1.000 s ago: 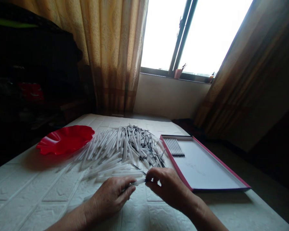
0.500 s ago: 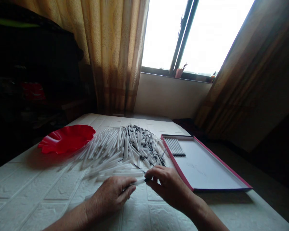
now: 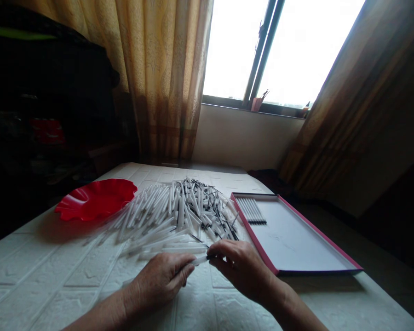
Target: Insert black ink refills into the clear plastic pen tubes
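My left hand [image 3: 167, 275] is closed around a translucent white pen barrel [image 3: 200, 260], whose far end sticks out to the right past the fingertips. Thumb and fingers of my right hand [image 3: 239, 264] pinch a small black pen part [image 3: 211, 257] at that end; whether it is a cap or a plug is hard to tell. Just beyond both hands lies a heap of loose white barrels [image 3: 152, 202], mixed on its right side with thin black pieces [image 3: 224, 214]. Inside the shallow pink-edged box lid [image 3: 317, 233], several white pens with black ends [image 3: 251, 210] lie side by side.
A red wavy-rimmed bowl [image 3: 96, 200] stands left of the heap. All this rests on a table [image 3: 86, 262] with a white brick-pattern cover. Behind it are a curtain [image 3: 165, 78], a bright window, and a pinkish pen cup [image 3: 256, 104] on the sill.
Almost nothing differs. My right hand has shifted very slightly while both hands keep their hold on the barrel and the black part.
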Action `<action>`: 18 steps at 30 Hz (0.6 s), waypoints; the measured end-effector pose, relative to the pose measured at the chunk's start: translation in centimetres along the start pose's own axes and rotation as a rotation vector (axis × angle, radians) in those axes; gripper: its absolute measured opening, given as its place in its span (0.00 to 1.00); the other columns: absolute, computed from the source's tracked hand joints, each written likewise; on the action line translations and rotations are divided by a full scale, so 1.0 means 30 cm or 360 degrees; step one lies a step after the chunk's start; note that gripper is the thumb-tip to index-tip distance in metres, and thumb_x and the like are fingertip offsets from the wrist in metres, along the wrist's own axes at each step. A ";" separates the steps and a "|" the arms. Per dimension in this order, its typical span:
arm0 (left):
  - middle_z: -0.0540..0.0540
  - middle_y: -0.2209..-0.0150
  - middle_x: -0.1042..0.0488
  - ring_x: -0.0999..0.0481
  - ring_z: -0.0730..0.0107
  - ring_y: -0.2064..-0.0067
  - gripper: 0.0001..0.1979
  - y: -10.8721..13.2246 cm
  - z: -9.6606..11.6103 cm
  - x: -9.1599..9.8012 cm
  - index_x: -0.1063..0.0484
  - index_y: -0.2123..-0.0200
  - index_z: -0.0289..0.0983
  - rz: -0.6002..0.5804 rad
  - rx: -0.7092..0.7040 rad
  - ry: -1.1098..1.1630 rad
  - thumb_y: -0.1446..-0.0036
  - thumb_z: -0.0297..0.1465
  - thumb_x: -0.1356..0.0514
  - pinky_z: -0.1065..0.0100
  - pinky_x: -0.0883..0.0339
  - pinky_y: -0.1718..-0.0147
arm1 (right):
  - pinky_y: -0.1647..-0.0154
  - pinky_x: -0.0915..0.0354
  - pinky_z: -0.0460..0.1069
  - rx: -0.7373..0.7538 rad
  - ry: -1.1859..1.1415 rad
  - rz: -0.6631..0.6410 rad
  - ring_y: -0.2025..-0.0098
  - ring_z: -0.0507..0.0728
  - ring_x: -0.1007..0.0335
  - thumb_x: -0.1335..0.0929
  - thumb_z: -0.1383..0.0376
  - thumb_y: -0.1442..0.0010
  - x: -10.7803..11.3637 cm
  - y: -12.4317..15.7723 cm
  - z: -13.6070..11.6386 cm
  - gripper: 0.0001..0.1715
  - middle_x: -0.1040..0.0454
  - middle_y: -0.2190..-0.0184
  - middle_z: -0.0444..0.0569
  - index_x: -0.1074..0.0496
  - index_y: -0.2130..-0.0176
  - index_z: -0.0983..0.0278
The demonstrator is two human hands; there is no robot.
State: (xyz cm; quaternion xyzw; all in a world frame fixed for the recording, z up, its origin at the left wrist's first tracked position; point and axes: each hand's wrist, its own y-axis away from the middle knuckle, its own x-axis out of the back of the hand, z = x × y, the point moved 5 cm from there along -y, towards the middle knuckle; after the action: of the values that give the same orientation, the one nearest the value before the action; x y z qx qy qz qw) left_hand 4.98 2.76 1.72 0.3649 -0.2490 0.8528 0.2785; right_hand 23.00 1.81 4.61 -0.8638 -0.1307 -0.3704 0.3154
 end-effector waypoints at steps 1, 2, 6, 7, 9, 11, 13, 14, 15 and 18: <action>0.46 0.75 0.22 0.22 0.65 0.73 0.20 0.001 0.000 -0.001 0.24 0.65 0.36 -0.0005 -0.0004 0.0001 0.31 0.37 0.52 0.70 0.36 0.71 | 0.70 0.36 0.44 -0.0010 -0.0027 -0.0002 0.73 0.52 0.27 0.30 0.73 0.39 0.000 0.000 0.002 0.06 0.21 0.72 0.46 0.23 0.64 0.63; 0.46 0.75 0.22 0.22 0.66 0.73 0.20 0.001 0.001 -0.002 0.24 0.66 0.36 -0.0011 -0.0009 0.0003 0.31 0.36 0.53 0.70 0.36 0.71 | 0.70 0.36 0.44 -0.0026 -0.0057 -0.0005 0.73 0.52 0.27 0.30 0.73 0.39 0.000 -0.001 0.004 0.06 0.21 0.73 0.46 0.23 0.65 0.63; 0.47 0.75 0.23 0.23 0.67 0.73 0.20 0.003 0.004 -0.002 0.24 0.65 0.36 -0.0020 -0.0015 0.0015 0.31 0.36 0.53 0.71 0.36 0.72 | 0.72 0.37 0.43 -0.0112 -0.0144 -0.0022 0.75 0.51 0.28 0.30 0.70 0.39 -0.002 -0.002 0.017 0.05 0.22 0.75 0.44 0.23 0.65 0.62; 0.48 0.75 0.24 0.23 0.67 0.73 0.20 0.003 0.004 -0.001 0.24 0.64 0.35 -0.0017 -0.0012 0.0016 0.31 0.36 0.53 0.71 0.36 0.72 | 0.72 0.37 0.43 -0.0125 -0.0154 -0.0027 0.75 0.51 0.28 0.30 0.70 0.38 -0.002 -0.001 0.019 0.05 0.23 0.75 0.43 0.23 0.65 0.62; 0.48 0.75 0.24 0.24 0.67 0.73 0.20 0.002 0.004 0.001 0.25 0.64 0.36 -0.0009 -0.0003 0.0015 0.31 0.36 0.53 0.71 0.36 0.72 | 0.73 0.38 0.43 -0.0144 -0.0161 -0.0041 0.75 0.51 0.30 0.31 0.70 0.39 -0.004 0.001 0.022 0.05 0.24 0.76 0.42 0.23 0.64 0.62; 0.48 0.75 0.24 0.24 0.67 0.73 0.19 0.000 0.004 0.002 0.26 0.66 0.36 -0.0002 0.0000 0.0014 0.31 0.36 0.54 0.71 0.37 0.72 | 0.73 0.38 0.43 -0.0157 -0.0155 -0.0052 0.76 0.50 0.31 0.31 0.70 0.39 -0.006 0.002 0.026 0.05 0.25 0.76 0.42 0.24 0.64 0.62; 0.48 0.75 0.24 0.24 0.67 0.73 0.19 -0.003 0.004 0.002 0.28 0.68 0.37 0.0001 0.0002 0.0014 0.31 0.36 0.54 0.71 0.37 0.71 | 0.73 0.39 0.43 -0.0161 -0.0140 -0.0064 0.76 0.50 0.32 0.31 0.70 0.39 -0.008 0.001 0.027 0.05 0.25 0.77 0.42 0.24 0.64 0.62; 0.48 0.75 0.24 0.24 0.67 0.72 0.19 -0.004 0.004 0.002 0.29 0.69 0.37 0.0002 0.0002 0.0015 0.31 0.36 0.54 0.71 0.37 0.71 | 0.73 0.39 0.43 -0.0159 -0.0133 -0.0069 0.76 0.50 0.32 0.31 0.70 0.38 -0.008 0.001 0.028 0.05 0.25 0.77 0.42 0.24 0.65 0.62; 0.48 0.75 0.25 0.24 0.67 0.72 0.19 -0.005 0.004 0.001 0.29 0.70 0.37 0.0001 0.0002 0.0015 0.31 0.36 0.54 0.70 0.38 0.71 | 0.73 0.40 0.43 -0.0155 -0.0128 -0.0076 0.76 0.50 0.32 0.31 0.70 0.38 -0.009 0.000 0.028 0.05 0.26 0.77 0.42 0.24 0.65 0.62; 0.48 0.75 0.25 0.24 0.68 0.73 0.19 -0.004 0.008 0.001 0.29 0.70 0.38 -0.0012 -0.0001 0.0023 0.31 0.36 0.54 0.71 0.37 0.71 | 0.73 0.40 0.43 -0.0144 -0.0122 -0.0087 0.76 0.50 0.32 0.31 0.70 0.38 -0.008 -0.001 0.026 0.06 0.26 0.76 0.42 0.24 0.65 0.62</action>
State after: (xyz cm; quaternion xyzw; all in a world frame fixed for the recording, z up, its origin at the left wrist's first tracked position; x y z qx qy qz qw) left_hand 5.16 2.70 1.92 0.3597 -0.2458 0.8543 0.2835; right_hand 23.26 2.32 4.04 -0.8869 -0.1493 -0.3510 0.2606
